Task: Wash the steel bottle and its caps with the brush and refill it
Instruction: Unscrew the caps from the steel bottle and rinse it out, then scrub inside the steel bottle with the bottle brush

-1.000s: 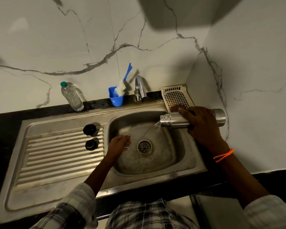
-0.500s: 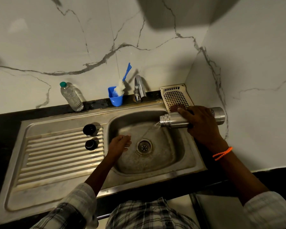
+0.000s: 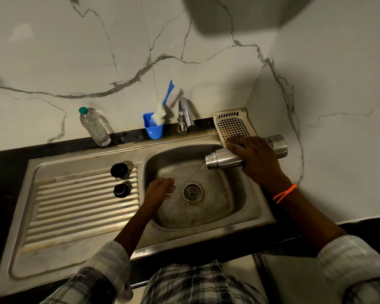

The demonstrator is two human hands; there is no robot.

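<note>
My right hand (image 3: 258, 160) grips the steel bottle (image 3: 222, 158) around its middle and holds it nearly level over the sink basin (image 3: 246, 207), mouth to the left. A thin stream of water runs from the mouth toward the drain (image 3: 192, 192). My left hand (image 3: 160, 189) hangs inside the basin at its left side, fingers loosely curled, holding nothing. Two black caps (image 3: 119, 171) (image 3: 120, 190) stand on the ribbed drainboard (image 3: 75, 207). The blue-handled bottle brush (image 3: 161, 108) stands in a blue cup (image 3: 153, 127) behind the sink.
A chrome tap (image 3: 185, 116) rises behind the basin. A clear plastic bottle (image 3: 94, 127) with a green cap stands at the back left. A cream perforated tray (image 3: 233, 126) leans in the right corner against the marble wall.
The steel bottle has stayed tipped over the basin while the water keeps running out. Both hands have barely moved.
</note>
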